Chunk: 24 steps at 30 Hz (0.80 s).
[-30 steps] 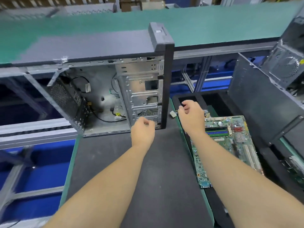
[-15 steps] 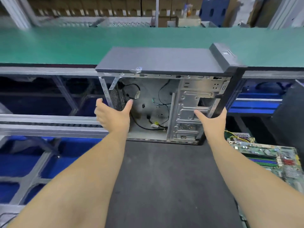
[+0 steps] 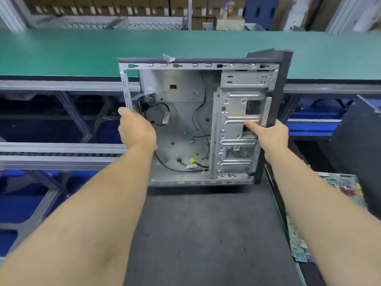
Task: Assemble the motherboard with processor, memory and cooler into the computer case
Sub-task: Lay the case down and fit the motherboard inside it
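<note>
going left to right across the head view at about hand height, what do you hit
left hand gripping the rear edge of the computer case → black cables inside the open case → metal drive cage → right hand holding the front edge → motherboard, lower down at the right

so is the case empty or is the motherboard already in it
Empty of a board: the computer case shows bare metal and loose cables inside, and the motherboard lies outside on the right.
</note>
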### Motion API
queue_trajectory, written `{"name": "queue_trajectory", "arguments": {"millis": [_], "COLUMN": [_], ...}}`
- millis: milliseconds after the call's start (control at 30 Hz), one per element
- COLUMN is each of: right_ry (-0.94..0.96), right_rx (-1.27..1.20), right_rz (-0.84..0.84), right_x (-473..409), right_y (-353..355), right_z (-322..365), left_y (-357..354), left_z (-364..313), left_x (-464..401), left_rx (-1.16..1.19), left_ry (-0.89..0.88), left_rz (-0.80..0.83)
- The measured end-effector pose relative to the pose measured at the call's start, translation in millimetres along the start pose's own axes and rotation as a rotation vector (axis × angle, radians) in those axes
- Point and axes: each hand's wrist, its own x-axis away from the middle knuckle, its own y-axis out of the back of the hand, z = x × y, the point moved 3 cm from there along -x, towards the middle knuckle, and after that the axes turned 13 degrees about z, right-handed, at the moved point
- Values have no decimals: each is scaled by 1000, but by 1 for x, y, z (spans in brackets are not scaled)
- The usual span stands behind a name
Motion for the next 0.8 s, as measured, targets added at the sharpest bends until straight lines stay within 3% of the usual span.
{"name": "queue_trajectory", "arguments": {"millis": [167, 467, 800], "right_ry": [-131, -331, -364], "right_rx": [233, 560, 677], "right_rz": [-9, 147, 176], "right_x": [19, 61, 73], "right_y": [14, 18, 12], "right_z": [26, -12, -41], "left_y": [26, 26, 4], "left_z": [1, 23, 74], "left_x": [6, 29, 53], "left_rx": [-367, -703, -776], "left_ry": [-64, -110, -57], "left_rz": [77, 290, 443]}}
